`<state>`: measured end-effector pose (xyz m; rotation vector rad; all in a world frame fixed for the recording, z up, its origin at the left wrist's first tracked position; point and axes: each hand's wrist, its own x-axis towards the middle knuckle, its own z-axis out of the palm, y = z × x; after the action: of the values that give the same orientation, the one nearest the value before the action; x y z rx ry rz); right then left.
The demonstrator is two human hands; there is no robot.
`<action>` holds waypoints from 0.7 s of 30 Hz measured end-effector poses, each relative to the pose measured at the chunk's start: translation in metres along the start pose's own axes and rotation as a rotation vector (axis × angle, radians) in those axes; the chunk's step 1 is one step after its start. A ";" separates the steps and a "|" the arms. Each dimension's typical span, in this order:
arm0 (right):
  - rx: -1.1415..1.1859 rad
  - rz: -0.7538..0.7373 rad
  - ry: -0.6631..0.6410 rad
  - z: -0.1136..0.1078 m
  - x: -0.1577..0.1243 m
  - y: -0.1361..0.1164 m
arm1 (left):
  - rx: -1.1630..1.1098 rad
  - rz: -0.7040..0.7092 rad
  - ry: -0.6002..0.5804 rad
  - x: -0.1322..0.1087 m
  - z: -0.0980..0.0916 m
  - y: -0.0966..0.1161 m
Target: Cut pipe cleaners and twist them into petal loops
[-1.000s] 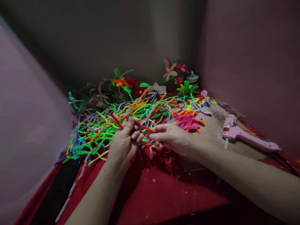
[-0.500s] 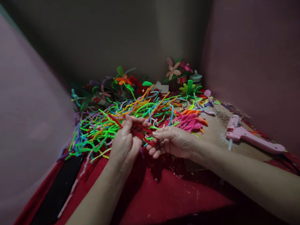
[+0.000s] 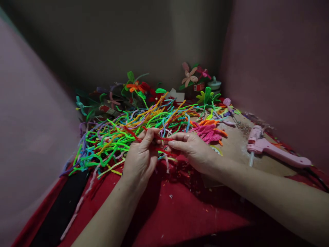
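Note:
Red pipe cleaners (image 3: 165, 139) run between my two hands above the front of a tangled heap of multicoloured pipe cleaners (image 3: 113, 147). My left hand (image 3: 144, 151) is closed on them, its thumb pressing from above, and red ends stick out beyond it to the upper left. With thumb and fingertips, my right hand (image 3: 191, 149) pinches a red strand on the other side. Another red length slants below, between the hands. How the red pieces join inside my left fingers is hidden.
A pink glue gun (image 3: 272, 147) lies on a brown board (image 3: 233, 147) at the right. Pink pipe-cleaner petals (image 3: 207, 133) lie beside the heap. Finished pipe-cleaner flowers (image 3: 189, 76) stand along the back, near a lidded jar (image 3: 214, 84). Red cloth (image 3: 185, 212) covers the front.
My right hand has shifted up a little and now pinches the red strand higher, with its fingers more closed. My left thumb has pressed down, and the red ends have moved slightly right.

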<state>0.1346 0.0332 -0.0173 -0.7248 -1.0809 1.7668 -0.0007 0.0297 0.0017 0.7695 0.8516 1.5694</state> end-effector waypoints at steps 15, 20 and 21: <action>0.013 -0.056 -0.038 -0.006 0.002 -0.006 | -0.081 -0.104 0.078 0.004 -0.004 0.003; -0.015 -0.110 -0.026 -0.006 0.003 -0.009 | -0.095 -0.098 0.094 0.004 -0.004 0.006; -0.016 -0.116 -0.031 -0.006 0.003 -0.012 | -0.082 -0.102 0.101 0.005 -0.004 0.008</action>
<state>0.1432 0.0404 -0.0097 -0.6338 -1.1366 1.6774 -0.0088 0.0333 0.0063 0.5832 0.8804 1.5523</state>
